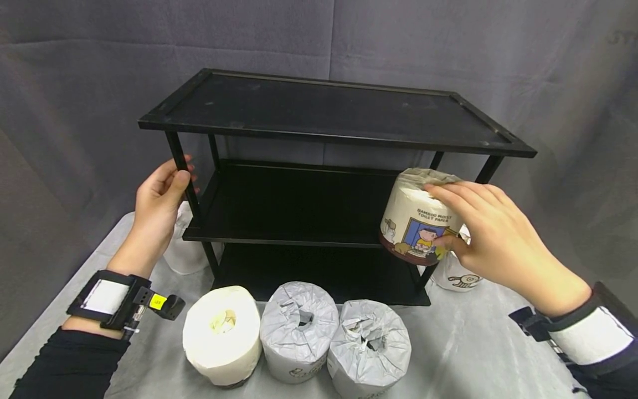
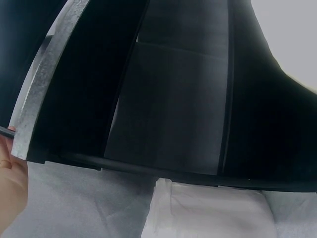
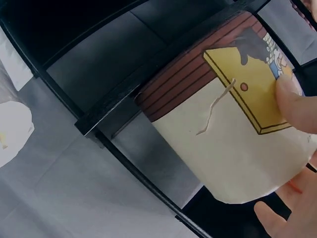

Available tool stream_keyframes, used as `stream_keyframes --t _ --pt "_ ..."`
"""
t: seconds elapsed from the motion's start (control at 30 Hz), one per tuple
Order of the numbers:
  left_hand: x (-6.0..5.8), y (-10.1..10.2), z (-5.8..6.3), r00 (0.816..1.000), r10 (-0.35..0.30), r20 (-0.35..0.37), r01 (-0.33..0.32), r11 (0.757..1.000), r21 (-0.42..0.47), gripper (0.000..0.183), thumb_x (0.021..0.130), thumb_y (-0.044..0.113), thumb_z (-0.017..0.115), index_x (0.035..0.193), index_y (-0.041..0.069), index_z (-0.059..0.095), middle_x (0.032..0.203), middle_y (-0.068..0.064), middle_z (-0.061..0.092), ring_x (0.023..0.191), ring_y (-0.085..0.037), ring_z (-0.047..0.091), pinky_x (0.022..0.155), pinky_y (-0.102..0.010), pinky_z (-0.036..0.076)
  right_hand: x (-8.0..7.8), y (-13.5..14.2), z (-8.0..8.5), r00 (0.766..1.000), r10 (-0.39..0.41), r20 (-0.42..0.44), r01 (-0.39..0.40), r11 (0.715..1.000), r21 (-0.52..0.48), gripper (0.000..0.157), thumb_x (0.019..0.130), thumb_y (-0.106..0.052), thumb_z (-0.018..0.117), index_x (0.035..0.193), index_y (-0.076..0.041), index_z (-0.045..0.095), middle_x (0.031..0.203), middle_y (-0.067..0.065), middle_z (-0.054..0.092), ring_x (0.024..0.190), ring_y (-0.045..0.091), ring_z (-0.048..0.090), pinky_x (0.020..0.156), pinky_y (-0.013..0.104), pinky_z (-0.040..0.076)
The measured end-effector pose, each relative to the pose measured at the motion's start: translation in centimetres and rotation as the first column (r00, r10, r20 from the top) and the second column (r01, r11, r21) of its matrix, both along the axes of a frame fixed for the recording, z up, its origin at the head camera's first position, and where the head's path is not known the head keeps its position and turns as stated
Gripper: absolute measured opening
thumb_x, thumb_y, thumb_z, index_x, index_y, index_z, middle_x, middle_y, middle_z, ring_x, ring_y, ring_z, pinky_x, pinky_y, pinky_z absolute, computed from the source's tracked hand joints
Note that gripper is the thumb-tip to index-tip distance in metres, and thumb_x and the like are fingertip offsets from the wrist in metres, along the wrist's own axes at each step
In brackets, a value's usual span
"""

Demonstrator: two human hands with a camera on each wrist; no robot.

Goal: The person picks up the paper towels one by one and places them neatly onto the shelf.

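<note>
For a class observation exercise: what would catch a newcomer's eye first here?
The black three-tier shelf dominates the middle, its left front post gripped by the left hand. At the shelf's right end, the right hand holds a cartoon-printed roll. Three more rolls line up in front.

Grey cloth (image 1: 463, 349) bearing black rack (image 1: 329, 111), paper rolls (image 1: 294, 352).

We see a grey drape (image 1: 279, 27) behind the table (image 1: 112, 250) and beyond its left edge, a seam (image 1: 332, 33) down the drape, a crease (image 1: 94, 40) toward its left, a pale wrinkled cover (image 1: 458, 338) over the table.
</note>
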State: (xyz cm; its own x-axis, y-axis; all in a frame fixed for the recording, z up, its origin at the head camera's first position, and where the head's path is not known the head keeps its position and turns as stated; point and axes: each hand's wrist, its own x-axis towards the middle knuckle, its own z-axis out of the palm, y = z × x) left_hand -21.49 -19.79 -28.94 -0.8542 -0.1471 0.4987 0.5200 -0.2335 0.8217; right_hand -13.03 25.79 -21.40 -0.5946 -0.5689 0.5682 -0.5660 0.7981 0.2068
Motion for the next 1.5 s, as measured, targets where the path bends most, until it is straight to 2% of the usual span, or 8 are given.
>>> stream_keyframes --t 0.4,0.7,1.0,1.27,1.5 --pt "0.1 0.0 0.1 1.000 0.007 0.002 -0.007 1.000 0.012 0.025 0.087 0.010 0.059 0.112 0.010 0.065 0.095 0.007 0.065 0.089 -0.008 0.059 0.074 -0.012 0.052 -0.2 -1.2 -0.2 0.995 -0.102 0.006 0.102 0.993 -0.063 0.075 0.059 -0.007 0.081 0.128 -0.007 0.053 0.118 0.014 0.062 0.107 0.032 0.052 0.085 0.053 0.045" --pt "0.1 0.0 0.0 1.000 0.026 0.009 -0.026 1.000 0.008 0.025 0.087 0.011 0.059 0.112 0.010 0.065 0.093 0.008 0.066 0.088 -0.007 0.059 0.075 -0.012 0.052 -1.0 -1.6 -0.7 0.989 -0.144 0.042 0.147 0.987 -0.067 0.072 0.062 -0.011 0.080 0.128 -0.006 0.051 0.117 0.016 0.061 0.107 0.033 0.050 0.087 0.054 0.045" --pt "0.1 -0.1 -0.1 0.999 0.039 0.013 -0.038 0.999 -0.025 0.026 0.088 0.012 0.059 0.113 0.010 0.064 0.095 0.007 0.065 0.089 -0.008 0.059 0.074 -0.011 0.052 -2.3 -1.4 -0.9 0.987 -0.154 0.045 0.156 0.986 -0.054 0.072 0.065 -0.011 0.078 0.131 -0.007 0.049 0.118 0.016 0.061 0.107 0.035 0.052 0.087 0.056 0.045" --pt "0.0 -0.2 0.0 0.999 0.045 0.022 -0.044 0.998 -0.033 0.026 0.088 0.012 0.059 0.114 0.010 0.063 0.096 0.007 0.065 0.090 -0.008 0.058 0.075 -0.011 0.052 -3.2 -1.5 -0.7 0.977 -0.194 0.084 0.198 0.979 -0.046 0.073 0.066 -0.013 0.078 0.133 -0.008 0.047 0.121 0.017 0.060 0.110 0.035 0.051 0.085 0.057 0.046" --pt "-0.1 -0.1 -0.2 0.999 0.032 0.024 -0.032 0.999 -0.018 0.026 0.088 0.014 0.059 0.113 0.011 0.064 0.095 0.008 0.066 0.090 -0.007 0.059 0.075 -0.011 0.052 -4.1 -1.4 -1.0 0.985 -0.159 0.060 0.163 0.984 -0.072 0.071 0.066 -0.009 0.078 0.131 -0.006 0.049 0.121 0.018 0.060 0.110 0.037 0.051 0.091 0.057 0.044"
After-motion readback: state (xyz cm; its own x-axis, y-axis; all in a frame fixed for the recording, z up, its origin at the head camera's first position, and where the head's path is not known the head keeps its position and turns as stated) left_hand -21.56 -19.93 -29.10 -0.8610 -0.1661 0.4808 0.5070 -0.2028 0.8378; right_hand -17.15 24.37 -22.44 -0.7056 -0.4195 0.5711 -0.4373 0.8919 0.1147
